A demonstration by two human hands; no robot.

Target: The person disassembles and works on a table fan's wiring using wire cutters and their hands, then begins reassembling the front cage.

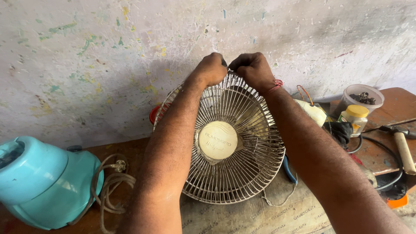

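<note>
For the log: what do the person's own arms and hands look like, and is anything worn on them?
Both forearms are bare, with no sleeves in view and no gloves. The left hand has nothing on it or its wrist. The right hand has a thin red thread tied around the wrist. No rings or watch show.

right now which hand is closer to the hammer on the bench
Right. The right hand grips the top rim of the fan grille, on the side toward the hammer at the bench's right end. The left hand sits just beyond it, farther away.

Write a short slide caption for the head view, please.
Both hands, left hand and right hand, pinch the top rim of a wire fan guard on a workbench.
</note>
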